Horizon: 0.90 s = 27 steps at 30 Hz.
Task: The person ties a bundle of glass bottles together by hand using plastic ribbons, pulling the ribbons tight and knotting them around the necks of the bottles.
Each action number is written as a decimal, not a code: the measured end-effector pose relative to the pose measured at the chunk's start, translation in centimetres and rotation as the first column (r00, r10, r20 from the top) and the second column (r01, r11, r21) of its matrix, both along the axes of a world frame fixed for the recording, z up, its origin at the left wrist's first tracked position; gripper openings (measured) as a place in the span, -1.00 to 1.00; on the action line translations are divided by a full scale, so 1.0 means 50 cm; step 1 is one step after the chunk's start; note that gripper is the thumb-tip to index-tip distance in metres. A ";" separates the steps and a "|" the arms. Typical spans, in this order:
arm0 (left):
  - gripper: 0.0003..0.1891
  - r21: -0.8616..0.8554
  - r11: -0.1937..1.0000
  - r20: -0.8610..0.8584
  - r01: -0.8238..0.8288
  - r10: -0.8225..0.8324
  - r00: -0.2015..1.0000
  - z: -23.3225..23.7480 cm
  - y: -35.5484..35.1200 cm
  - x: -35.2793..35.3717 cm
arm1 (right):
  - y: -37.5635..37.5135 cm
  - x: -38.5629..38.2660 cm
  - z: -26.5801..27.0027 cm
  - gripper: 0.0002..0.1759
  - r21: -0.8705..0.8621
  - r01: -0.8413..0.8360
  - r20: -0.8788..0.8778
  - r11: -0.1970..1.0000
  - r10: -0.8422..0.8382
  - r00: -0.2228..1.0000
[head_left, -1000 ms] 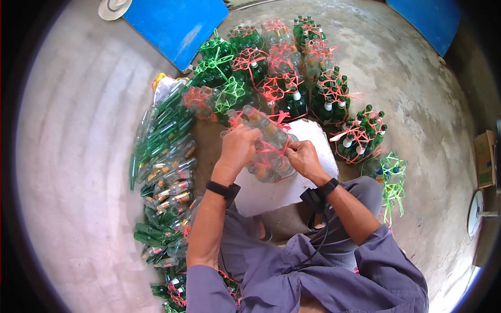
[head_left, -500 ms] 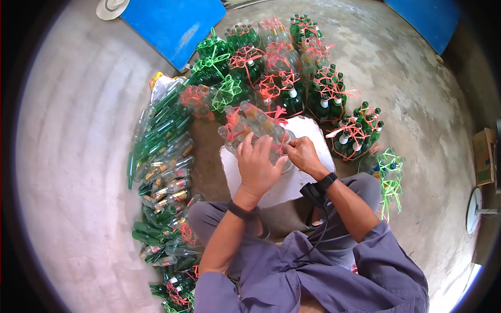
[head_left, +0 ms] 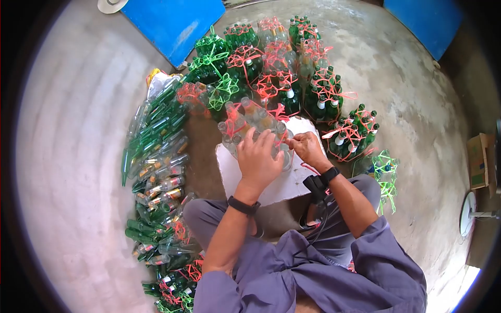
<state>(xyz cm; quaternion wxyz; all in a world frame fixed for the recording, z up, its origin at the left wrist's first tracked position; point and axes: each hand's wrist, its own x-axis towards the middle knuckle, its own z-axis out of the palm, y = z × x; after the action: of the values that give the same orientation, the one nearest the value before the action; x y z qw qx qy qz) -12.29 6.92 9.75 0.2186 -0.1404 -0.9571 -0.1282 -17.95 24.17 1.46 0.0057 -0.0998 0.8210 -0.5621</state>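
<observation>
A bundle of clear glass bottles (head_left: 255,117) stands upright on a white board (head_left: 245,182) in front of me. Red plastic string (head_left: 237,125) runs among the bottle necks. My left hand (head_left: 259,160) grips the near bottles from above, with its fingers curved over their necks. On the bundle's right side, my right hand (head_left: 308,150) is closed in a pinch on the red string, whose loose end hangs below the hand. The exact fingertip contact is partly hidden.
Tied bundles of green bottles (head_left: 292,96) and clear ones stand in an arc behind the board. Many loose bottles (head_left: 162,135) lie piled on the left. A green-tied bundle (head_left: 385,172) is by my right knee. A fan (head_left: 468,214) and a cardboard box (head_left: 477,159) are far right.
My right hand has turned slightly and a loose red string end now shows below it. My left hand stays on the bottles. The whole view has shifted a little.
</observation>
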 end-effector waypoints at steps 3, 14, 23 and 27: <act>-0.48 0.028 0.999 -0.033 0.016 -0.015 0.999 -0.003 0.001 0.004 | 0.009 0.006 0.013 -0.64 0.022 0.002 0.117 1.000 -0.005 0.993; -0.48 0.059 0.998 -0.021 0.011 -0.010 1.000 -0.005 -0.002 0.009 | 0.035 0.032 0.088 -0.67 0.312 0.027 -0.220 0.950 0.045 0.975; -0.48 0.065 0.998 0.013 -0.005 0.005 1.000 -0.009 -0.006 0.006 | 0.041 -0.030 0.246 -0.88 0.655 -0.108 -0.498 0.748 0.534 0.683; -0.52 0.086 0.996 0.011 0.011 -0.012 1.000 0.003 -0.006 0.008 | -0.015 -0.092 0.258 -0.84 0.733 -0.112 -0.516 0.671 0.655 0.553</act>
<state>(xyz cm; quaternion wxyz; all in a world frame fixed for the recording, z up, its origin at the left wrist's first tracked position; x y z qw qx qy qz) -11.89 6.63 9.92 0.2180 -0.1356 -0.9512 -0.1715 -22.56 23.42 14.35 -0.1676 -0.5032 0.8352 -0.1452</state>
